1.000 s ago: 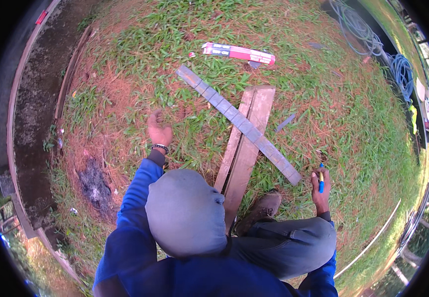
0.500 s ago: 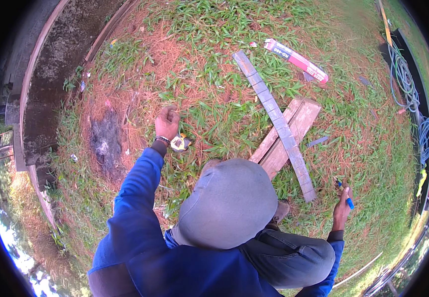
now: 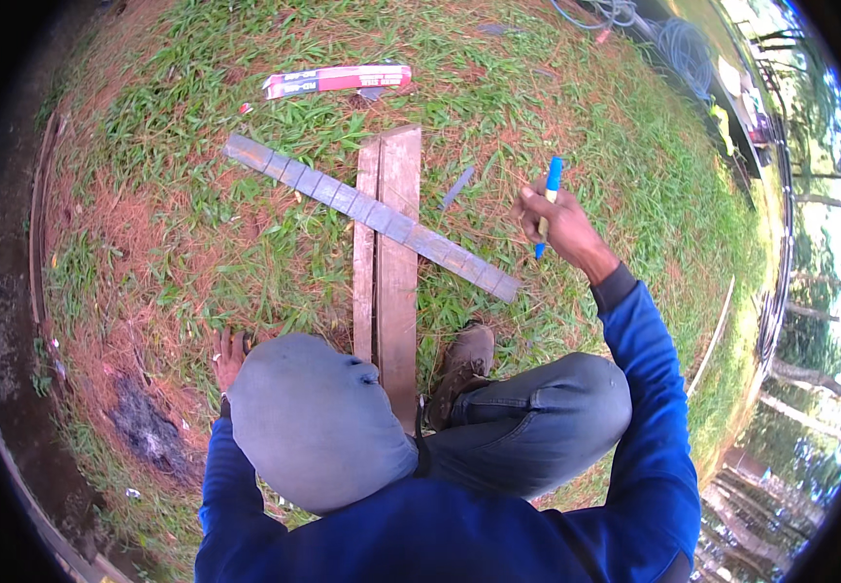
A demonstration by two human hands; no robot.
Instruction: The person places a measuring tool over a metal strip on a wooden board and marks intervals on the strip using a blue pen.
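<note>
So the right hand [image 3: 564, 225] has a blue-ended marker [image 3: 549, 197] pinched near the grey strip [image 3: 348, 200] lying across two boards [image 3: 398, 311]; left hand [image 3: 227, 360] sits by the knee [image 3: 319, 418], can't tell its grip.

One marker [image 3: 551, 194], one bar [image 3: 370, 214], two planks [image 3: 398, 301], one carton [image 3: 343, 81], seemingly two coils [image 3: 683, 56].

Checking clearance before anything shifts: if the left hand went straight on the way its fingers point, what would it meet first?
Beyond the grass, probably the long grey bar, at its left end. The left hand is partly hidden by the knee, and its height is unclear.
</note>
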